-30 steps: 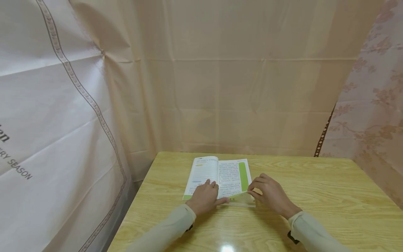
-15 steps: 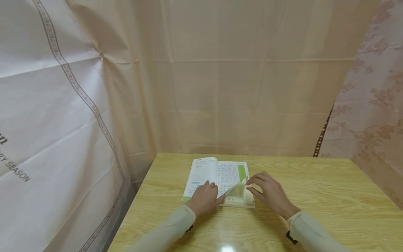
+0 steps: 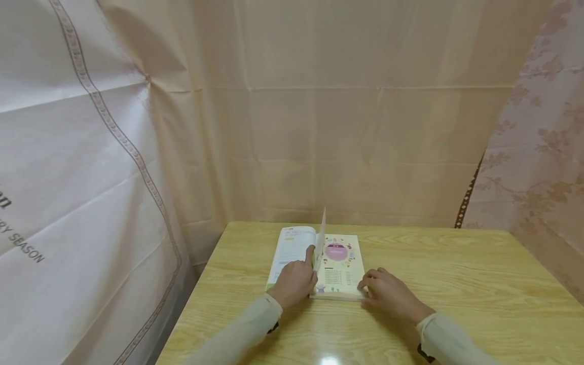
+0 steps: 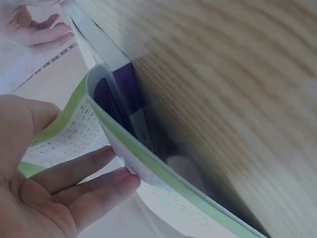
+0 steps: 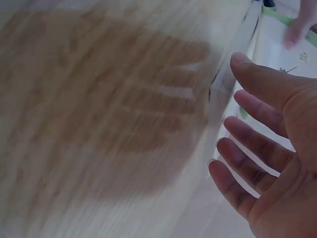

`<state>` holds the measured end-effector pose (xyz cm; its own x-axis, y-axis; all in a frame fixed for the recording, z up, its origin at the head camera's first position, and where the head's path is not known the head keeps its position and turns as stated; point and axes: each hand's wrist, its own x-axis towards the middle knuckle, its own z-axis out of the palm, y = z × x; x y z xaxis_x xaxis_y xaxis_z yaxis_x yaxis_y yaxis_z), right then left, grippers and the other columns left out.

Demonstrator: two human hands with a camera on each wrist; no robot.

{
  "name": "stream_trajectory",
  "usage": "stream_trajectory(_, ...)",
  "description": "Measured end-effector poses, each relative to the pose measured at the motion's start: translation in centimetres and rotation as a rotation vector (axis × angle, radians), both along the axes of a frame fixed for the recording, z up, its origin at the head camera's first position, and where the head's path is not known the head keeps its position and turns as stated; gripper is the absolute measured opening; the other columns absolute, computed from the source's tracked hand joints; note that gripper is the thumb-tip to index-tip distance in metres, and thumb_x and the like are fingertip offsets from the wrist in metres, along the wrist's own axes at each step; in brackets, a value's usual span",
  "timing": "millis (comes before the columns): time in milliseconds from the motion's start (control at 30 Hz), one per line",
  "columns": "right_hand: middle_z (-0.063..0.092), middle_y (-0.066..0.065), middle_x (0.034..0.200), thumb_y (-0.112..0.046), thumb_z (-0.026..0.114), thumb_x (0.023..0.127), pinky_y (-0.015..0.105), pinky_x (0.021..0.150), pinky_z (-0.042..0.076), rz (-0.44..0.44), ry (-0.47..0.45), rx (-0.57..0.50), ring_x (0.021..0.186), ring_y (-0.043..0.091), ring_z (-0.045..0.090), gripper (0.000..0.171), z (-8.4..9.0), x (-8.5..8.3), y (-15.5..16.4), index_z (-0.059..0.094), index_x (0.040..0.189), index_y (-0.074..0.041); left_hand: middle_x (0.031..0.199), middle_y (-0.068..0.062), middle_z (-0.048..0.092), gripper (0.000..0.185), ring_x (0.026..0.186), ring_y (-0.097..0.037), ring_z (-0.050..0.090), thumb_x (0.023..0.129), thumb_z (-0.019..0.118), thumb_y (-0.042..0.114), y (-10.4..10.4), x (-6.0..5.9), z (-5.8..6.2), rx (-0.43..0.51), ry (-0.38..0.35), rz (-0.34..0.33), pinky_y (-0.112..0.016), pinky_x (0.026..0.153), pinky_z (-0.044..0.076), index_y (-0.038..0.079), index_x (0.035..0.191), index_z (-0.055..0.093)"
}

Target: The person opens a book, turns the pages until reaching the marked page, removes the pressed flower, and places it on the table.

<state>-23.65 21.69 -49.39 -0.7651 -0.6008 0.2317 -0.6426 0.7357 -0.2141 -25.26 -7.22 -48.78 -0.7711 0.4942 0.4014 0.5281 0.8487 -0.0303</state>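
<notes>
An open book lies on the wooden table. One page stands upright at the spine, and the right-hand page shows a pink circle. My left hand rests on the left page with its index finger against the upright page. In the left wrist view its straight fingers lie under the green-edged page. My right hand rests on the table with relaxed fingers at the book's lower right corner. The right wrist view shows that hand open, holding nothing.
Beige and white cloth sheets hang close behind the table and on the left. A floral curtain hangs on the right. The table's left edge runs near my left arm.
The right-hand page with the green stripe has been lifted and now stands upright at the spine. My right hand let go of it and dropped to the table. A pink-circle page is uncovered.
</notes>
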Motion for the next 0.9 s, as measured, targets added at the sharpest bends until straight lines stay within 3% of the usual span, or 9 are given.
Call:
stream_trajectory(133, 0.067, -0.003, 0.105, -0.034, 0.088, 0.081, 0.039, 0.078, 0.054, -0.006, 0.019, 0.013, 0.093, 0.017, 0.056, 0.028, -0.3, -0.1, -0.1, 0.078, 0.102, -0.019, 0.061, -0.001, 0.055, 0.082, 0.042, -0.005, 0.038, 0.092, 0.071, 0.009, -0.3, -0.1, -0.1, 0.081, 0.011, -0.019, -0.02, 0.04, 0.036, -0.005, 0.153, 0.02)
stream_trajectory(233, 0.067, -0.004, 0.103, -0.033, 0.088, 0.08, 0.037, 0.075, 0.053, -0.004, 0.026, 0.014, 0.091, 0.016, 0.055, 0.027, -0.3, -0.2, -0.1, 0.078, 0.101, -0.019, 0.101, -0.015, 0.068, 0.097, 0.045, -0.005, 0.04, 0.088, 0.075, 0.004, -0.5, -0.1, -0.3, 0.18, -0.027, -0.035, -0.02, 0.042, 0.039, 0.006, 0.161, 0.011)
stream_trajectory(367, 0.066, -0.005, 0.102, -0.031, 0.088, 0.081, 0.035, 0.074, 0.052, 0.0, 0.03, 0.012, 0.089, 0.015, 0.054, 0.024, -0.3, -0.1, -0.2, 0.079, 0.1, -0.019, 0.149, -0.023, 0.047, 0.108, 0.048, -0.007, 0.044, 0.083, 0.081, 0.003, -0.5, -0.2, -0.1, 0.255, -0.072, -0.027, -0.02, 0.045, 0.04, 0.024, 0.164, 0.013)
stream_trajectory(433, 0.066, -0.005, 0.101, -0.029, 0.088, 0.081, 0.034, 0.073, 0.052, 0.004, 0.039, 0.006, 0.088, 0.015, 0.053, 0.023, -0.2, 0.0, -0.2, 0.079, 0.099, -0.019, 0.153, -0.022, 0.043, 0.101, 0.056, -0.011, 0.055, 0.08, 0.086, 0.006, -0.6, -0.2, 0.1, 0.223, -0.05, -0.013, -0.024, 0.048, 0.046, 0.027, 0.16, 0.027)
stream_trajectory(600, 0.066, -0.004, 0.099, -0.026, 0.089, 0.08, 0.033, 0.072, 0.052, 0.021, 0.056, -0.005, 0.088, 0.014, 0.053, 0.022, -0.2, -0.1, -0.3, 0.078, 0.098, -0.018, 0.149, -0.017, 0.051, 0.046, 0.096, -0.028, 0.069, 0.081, 0.089, 0.018, -0.9, -0.2, 0.4, 0.134, 0.045, 0.014, -0.036, 0.056, 0.056, 0.023, 0.122, 0.069)
stream_trajectory(667, 0.066, -0.004, 0.099, -0.026, 0.088, 0.081, 0.033, 0.072, 0.051, 0.03, 0.056, -0.008, 0.087, 0.014, 0.053, 0.021, -0.2, -0.1, -0.3, 0.078, 0.098, -0.018, 0.151, -0.016, 0.049, 0.032, 0.111, -0.031, 0.064, 0.081, 0.088, 0.022, -1.0, -0.2, 0.4, 0.103, 0.081, 0.03, -0.036, 0.058, 0.057, 0.024, 0.111, 0.076)
stream_trajectory(767, 0.066, -0.005, 0.098, -0.024, 0.088, 0.082, 0.032, 0.071, 0.051, 0.039, 0.055, -0.011, 0.087, 0.013, 0.052, 0.02, -0.1, -0.1, -0.3, 0.078, 0.098, -0.019, 0.158, -0.017, 0.04, 0.03, 0.133, -0.038, 0.048, 0.081, 0.087, 0.03, -1.2, -0.5, 0.5, 0.02, 0.14, 0.048, -0.041, 0.081, 0.057, 0.026, 0.11, 0.081)
stream_trajectory(833, 0.066, -0.006, 0.098, -0.024, 0.088, 0.082, 0.032, 0.071, 0.051, 0.046, 0.054, -0.015, 0.087, 0.013, 0.052, 0.019, -0.1, -0.1, -0.2, 0.078, 0.098, -0.019, 0.162, -0.016, 0.035, 0.031, 0.145, -0.042, 0.034, 0.079, 0.088, 0.035, -1.3, -0.7, 0.6, -0.039, 0.175, 0.049, -0.05, 0.101, 0.047, 0.029, 0.109, 0.082)
stream_trajectory(900, 0.066, -0.007, 0.098, -0.024, 0.088, 0.082, 0.031, 0.071, 0.051, 0.053, 0.051, -0.019, 0.087, 0.012, 0.052, 0.018, -0.1, -0.1, -0.2, 0.079, 0.097, -0.02, 0.163, -0.014, 0.036, 0.03, 0.148, -0.043, 0.027, 0.078, 0.088, 0.037, -1.4, -0.7, 0.7, -0.089, 0.197, 0.038, -0.057, 0.11, 0.035, 0.029, 0.106, 0.082)
